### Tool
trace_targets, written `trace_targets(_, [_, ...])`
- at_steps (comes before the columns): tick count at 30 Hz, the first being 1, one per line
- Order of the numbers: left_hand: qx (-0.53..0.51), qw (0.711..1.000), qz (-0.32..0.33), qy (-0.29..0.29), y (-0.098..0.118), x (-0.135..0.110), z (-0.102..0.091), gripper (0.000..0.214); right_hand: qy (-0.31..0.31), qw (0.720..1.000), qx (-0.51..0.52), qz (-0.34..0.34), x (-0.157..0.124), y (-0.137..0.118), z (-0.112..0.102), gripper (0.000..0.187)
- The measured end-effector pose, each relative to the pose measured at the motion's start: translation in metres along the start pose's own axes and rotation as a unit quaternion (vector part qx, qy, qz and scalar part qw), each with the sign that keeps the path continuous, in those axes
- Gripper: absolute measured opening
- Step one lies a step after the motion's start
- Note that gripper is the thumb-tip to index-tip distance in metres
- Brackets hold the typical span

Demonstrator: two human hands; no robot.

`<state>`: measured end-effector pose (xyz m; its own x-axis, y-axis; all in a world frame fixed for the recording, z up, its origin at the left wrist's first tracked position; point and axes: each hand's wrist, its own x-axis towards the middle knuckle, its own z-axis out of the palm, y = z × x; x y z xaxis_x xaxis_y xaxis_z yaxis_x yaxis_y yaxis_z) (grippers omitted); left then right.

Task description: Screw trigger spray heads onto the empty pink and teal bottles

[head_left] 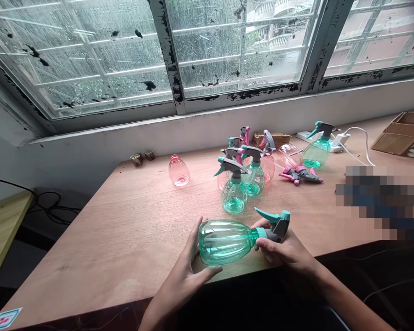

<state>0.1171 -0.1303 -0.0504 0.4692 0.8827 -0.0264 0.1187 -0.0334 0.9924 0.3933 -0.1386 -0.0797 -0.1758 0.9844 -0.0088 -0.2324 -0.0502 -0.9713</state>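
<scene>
A clear green spray bottle [224, 240] lies on its side between my hands, just above the wooden table's [124, 230] near edge. My left hand [188, 276] cups the bottle's rounded base, fingers wrapped round it. Its grey and teal trigger head [276, 224] is gripped by my right hand [284, 250] at the neck. Behind it stands a cluster of green and pink spray bottles [243, 177].
A pink bottle with no head [179, 171] stands alone to the left. A loose pink and grey trigger head [300, 174] lies beside a pink bottle on its side. Another green bottle [317, 147], a power strip with white cables [338, 140] and a cardboard box [402, 133] sit at the right.
</scene>
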Motion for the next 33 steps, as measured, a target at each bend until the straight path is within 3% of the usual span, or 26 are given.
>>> trace_targets(4, [-0.019, 1.0, -0.014, -0.003, 0.001, -0.001, -0.0002, 0.107, -0.002, 1.0, -0.007, 0.003, 0.0002, -0.0013, 0.0011, 0.038])
trace_targets(10, [-0.012, 1.0, -0.017, -0.005, -0.0009, -0.0004, -0.0026, 0.092, -0.006, 1.0, -0.001, 0.004, 0.0004, -0.0008, 0.0008, 0.038])
trace_targets(17, [-0.024, 1.0, -0.01, 0.0, 0.0031, 0.0002, 0.0011, 0.105, -0.002, 1.0, -0.006, 0.002, 0.0008, -0.0005, 0.0005, 0.037])
trace_targets(33, [-0.039, 0.999, -0.031, -0.002, 0.0031, -0.0011, -0.0003, 0.105, -0.014, 1.0, 0.009, 0.013, 0.0014, 0.0047, -0.0022, 0.037])
